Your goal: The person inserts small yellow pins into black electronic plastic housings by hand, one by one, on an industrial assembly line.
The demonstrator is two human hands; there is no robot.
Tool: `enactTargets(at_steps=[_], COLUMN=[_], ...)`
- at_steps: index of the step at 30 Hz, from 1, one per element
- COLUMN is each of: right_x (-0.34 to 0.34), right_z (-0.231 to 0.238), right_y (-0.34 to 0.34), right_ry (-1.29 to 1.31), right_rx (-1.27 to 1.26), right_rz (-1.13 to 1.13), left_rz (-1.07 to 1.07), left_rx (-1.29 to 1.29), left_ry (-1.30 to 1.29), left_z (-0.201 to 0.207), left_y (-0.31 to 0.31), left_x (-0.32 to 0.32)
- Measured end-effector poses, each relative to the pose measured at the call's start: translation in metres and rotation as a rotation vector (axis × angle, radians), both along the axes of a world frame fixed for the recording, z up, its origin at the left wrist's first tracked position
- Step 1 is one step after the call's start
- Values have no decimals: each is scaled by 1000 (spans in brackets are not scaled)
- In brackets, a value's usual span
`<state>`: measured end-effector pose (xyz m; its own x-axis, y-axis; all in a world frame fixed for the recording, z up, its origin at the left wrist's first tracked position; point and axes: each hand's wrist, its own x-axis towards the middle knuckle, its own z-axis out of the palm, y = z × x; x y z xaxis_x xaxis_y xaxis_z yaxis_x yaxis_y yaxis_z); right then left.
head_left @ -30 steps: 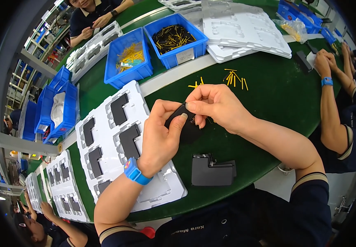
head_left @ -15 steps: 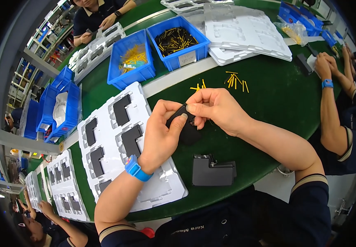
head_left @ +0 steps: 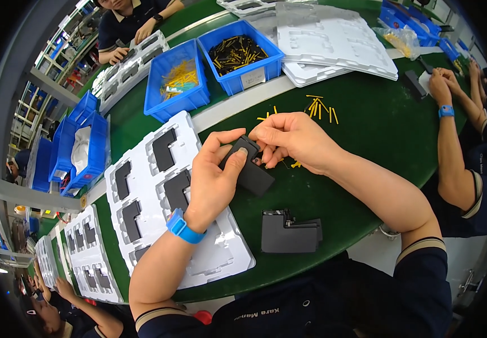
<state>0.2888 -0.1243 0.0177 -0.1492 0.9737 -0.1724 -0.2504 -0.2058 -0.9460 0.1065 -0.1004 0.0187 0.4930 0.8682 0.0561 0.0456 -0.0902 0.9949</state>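
A flat black L-shaped part (head_left: pixel 257 179) is gripped in my left hand (head_left: pixel 216 174), the thumb pressing on its face and the fingers behind it. At the part's upper end my right hand (head_left: pixel 302 141) has its fingers closed in a pinch. Whatever lies between those fingertips is hidden. Small yellow pieces (head_left: pixel 296 165) show on the green table just below my right hand. Similar black L-shaped parts (head_left: pixel 289 239) lie stacked near the table's front edge. Beyond my right hand is a loose bunch of thin yellow strips (head_left: pixel 323 108).
A white moulded tray (head_left: pixel 226 253) with several black L-shaped parts lies left, partly under my left forearm. Farther off stand two blue bins (head_left: pixel 242 84) of yellow and black strips, beside stacked white trays (head_left: pixel 339 39). Co-workers' hands (head_left: pixel 443 84) work at the right and far left.
Both hands have moved slightly left and up. The black part has turned, so more of its face shows, and my right fingertips have shifted along its upper end.
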Motion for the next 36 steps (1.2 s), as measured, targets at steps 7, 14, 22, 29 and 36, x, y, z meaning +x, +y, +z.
enactTargets(at_steps=[7,14,22,29,36], right_x=[-4,-11,-8,4,5], right_z=[-7,-8,-4,-1,-2], right_y=[-2,-3,-6,-1,-3], right_ry=[17,77,80,-259,-655], right_rx=[32,32,44,240,645], right_rz=[7,-28,-25,51,18], left_rz=[-8,40,-40,-58,-51], left_rx=[121,88,216,25,-64], left_ry=[54,14,7,-68,-48], left_z=[-1,3,0,0,1], left_y=[-8,-11,-5,3,5], left_x=[5,6,3,-4,-4])
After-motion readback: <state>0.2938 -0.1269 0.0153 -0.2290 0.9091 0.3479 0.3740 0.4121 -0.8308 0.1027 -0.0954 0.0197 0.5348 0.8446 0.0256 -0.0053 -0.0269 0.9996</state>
